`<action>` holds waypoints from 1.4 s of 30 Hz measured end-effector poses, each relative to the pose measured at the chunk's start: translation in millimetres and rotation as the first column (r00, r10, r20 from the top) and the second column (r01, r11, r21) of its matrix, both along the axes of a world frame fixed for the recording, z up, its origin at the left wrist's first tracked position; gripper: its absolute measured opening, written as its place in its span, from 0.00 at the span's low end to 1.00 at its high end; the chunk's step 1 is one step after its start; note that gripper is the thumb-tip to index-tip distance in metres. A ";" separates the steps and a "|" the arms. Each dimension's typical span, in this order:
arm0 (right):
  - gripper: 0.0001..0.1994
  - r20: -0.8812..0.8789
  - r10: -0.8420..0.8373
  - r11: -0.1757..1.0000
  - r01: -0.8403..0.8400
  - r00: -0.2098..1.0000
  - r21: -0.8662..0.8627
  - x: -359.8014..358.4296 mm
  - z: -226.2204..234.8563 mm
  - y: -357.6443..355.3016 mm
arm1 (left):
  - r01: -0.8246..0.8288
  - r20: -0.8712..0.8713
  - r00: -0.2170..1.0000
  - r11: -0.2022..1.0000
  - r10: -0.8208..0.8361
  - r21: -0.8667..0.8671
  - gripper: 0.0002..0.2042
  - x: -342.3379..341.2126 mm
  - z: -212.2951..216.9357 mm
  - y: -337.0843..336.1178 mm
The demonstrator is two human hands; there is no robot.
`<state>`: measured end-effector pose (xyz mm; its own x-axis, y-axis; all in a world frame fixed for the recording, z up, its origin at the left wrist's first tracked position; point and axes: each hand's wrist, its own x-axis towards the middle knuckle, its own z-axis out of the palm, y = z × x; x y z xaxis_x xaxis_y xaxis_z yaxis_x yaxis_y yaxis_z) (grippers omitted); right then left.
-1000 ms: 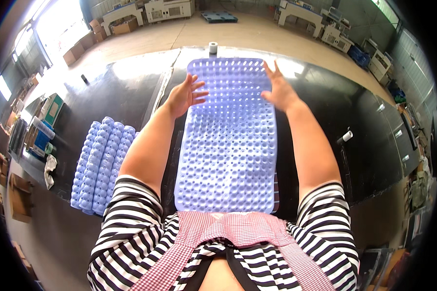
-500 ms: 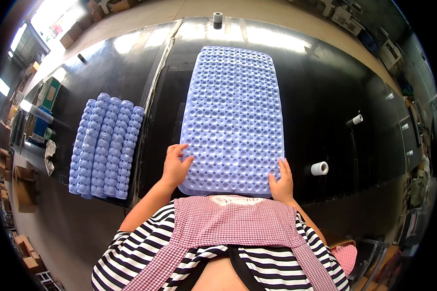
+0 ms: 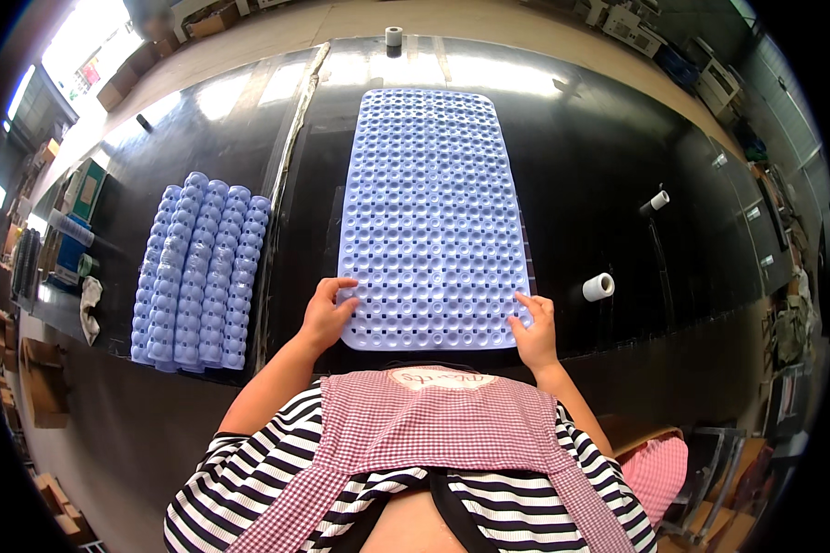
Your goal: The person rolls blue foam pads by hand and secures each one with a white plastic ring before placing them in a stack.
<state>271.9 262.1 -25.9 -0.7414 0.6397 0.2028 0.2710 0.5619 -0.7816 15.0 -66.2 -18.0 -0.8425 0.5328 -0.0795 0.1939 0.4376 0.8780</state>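
A long blue plastic bath mat (image 3: 436, 221), covered in round bumps and small holes, lies lengthwise before me on the black table. At its near left edge, my left hand (image 3: 326, 311) touches the mat with index finger and thumb, a gap between them. My right hand (image 3: 536, 334) is at the near right edge, thumb and bent fingers apart, their tips against the rim. Neither hand visibly grips it. To the left lies a row of several rolled-up blue bath mats (image 3: 200, 276), side by side, with a shiny clear wrap on them.
White tape rolls stand on the black table (image 3: 609, 166): one (image 3: 598, 288) near right, another (image 3: 659, 199) farther right, a third (image 3: 394, 37) at the far edge. A pale seam (image 3: 290, 157) runs left of the mat. Boxes (image 3: 85, 194) sit at the table's left end.
The mat now lies flatter, its near edge straighter and its holes darker. My right hand's fingers have bent inward from a straighter pose. My left hand stays at the left edge. The view has shifted slightly.
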 end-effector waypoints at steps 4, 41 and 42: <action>0.15 0.215 0.035 0.828 0.092 0.976 -0.553 16.6 31.2 -14.9 | -0.012 0.116 0.993 1.000 0.014 -0.019 0.14 34.9 3.2 -18.7; 0.10 0.031 0.477 0.820 -0.458 0.878 0.343 -22.0 19.6 -16.6 | 0.243 -0.637 0.690 0.940 -0.342 -0.241 0.13 66.5 8.1 27.0; 0.09 0.056 0.482 0.828 -0.476 0.874 0.297 -24.8 21.8 -14.2 | 0.234 -0.606 0.718 0.939 -0.342 -0.254 0.12 66.2 9.9 27.8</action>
